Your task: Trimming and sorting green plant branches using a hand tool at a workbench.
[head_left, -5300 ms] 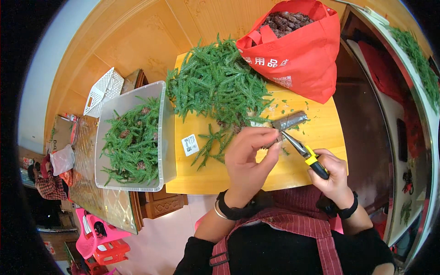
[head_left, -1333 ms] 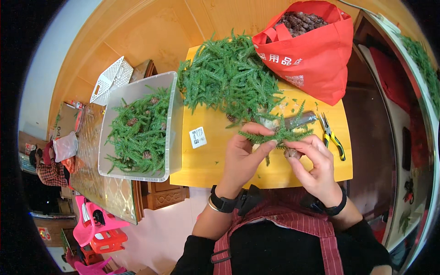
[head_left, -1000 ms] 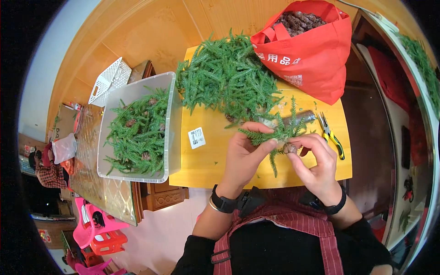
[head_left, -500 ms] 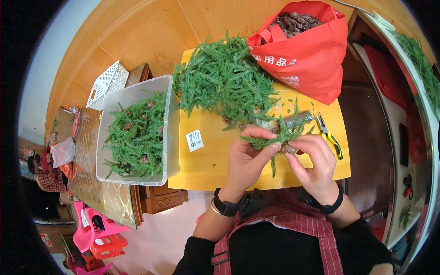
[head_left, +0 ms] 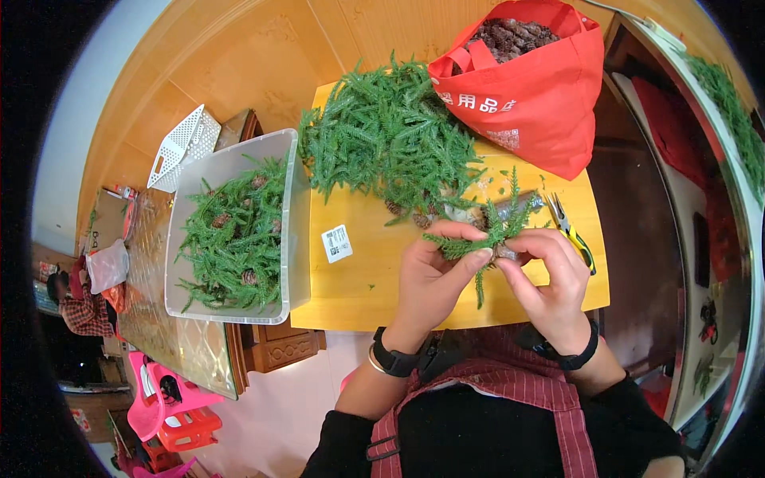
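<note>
Green sprig [head_left: 496, 232]; yellow tabletop [head_left: 358, 291]; red bag [head_left: 534, 103], white lettering; maroon apron [head_left: 510, 386], pale pinstripes; white basket [head_left: 185, 147].

White basket [head_left: 186, 146] (perforated), pink chair [head_left: 147, 414], red stool [head_left: 196, 424]

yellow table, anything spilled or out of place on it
Slightly: small green bits lie scattered on the yellow table, mostly between the heaped greenery and the pliers, like stray trimmings. Nothing looks clearly damaged.

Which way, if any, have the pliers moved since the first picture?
Yes, the pliers moved right, from the right hand onto the table near its right edge.
</note>
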The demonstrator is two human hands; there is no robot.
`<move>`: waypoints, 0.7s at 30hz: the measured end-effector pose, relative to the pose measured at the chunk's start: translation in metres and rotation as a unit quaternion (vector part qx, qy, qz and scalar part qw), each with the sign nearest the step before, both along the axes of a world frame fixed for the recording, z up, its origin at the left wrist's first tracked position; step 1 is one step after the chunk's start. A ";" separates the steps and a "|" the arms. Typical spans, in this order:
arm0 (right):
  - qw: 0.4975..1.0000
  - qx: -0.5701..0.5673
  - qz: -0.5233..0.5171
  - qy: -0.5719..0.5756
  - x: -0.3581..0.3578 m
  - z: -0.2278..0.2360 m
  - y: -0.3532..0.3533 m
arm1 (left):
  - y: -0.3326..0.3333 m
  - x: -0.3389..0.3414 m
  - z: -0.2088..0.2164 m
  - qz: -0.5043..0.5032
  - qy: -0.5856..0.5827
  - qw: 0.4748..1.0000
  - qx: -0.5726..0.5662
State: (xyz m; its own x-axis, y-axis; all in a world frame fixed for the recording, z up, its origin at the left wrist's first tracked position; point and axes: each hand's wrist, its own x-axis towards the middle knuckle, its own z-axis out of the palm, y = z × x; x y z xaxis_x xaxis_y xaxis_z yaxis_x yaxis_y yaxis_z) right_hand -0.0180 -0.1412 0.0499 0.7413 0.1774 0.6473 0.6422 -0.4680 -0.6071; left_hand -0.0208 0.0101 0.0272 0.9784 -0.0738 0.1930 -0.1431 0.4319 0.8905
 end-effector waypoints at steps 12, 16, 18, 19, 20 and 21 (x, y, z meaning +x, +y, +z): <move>1.000 -0.003 -0.007 0.001 0.002 0.000 0.000 | -0.003 0.006 -0.001 0.035 -0.049 0.995 0.076; 1.000 -0.006 -0.008 0.005 0.002 -0.001 -0.003 | -0.007 0.000 0.001 0.023 0.037 0.999 0.021; 1.000 -0.011 0.000 0.004 0.002 -0.001 -0.004 | -0.006 -0.001 0.000 0.022 0.035 0.999 0.020; 1.000 -0.017 0.008 0.004 0.003 -0.002 -0.005 | -0.005 -0.002 -0.002 0.022 0.036 0.999 0.019; 1.000 -0.018 0.007 0.004 0.003 -0.001 -0.006 | -0.003 -0.002 -0.005 0.027 0.027 0.998 0.048; 0.999 -0.024 0.029 0.008 0.003 0.000 -0.008 | -0.002 -0.002 -0.007 0.032 0.019 0.996 0.077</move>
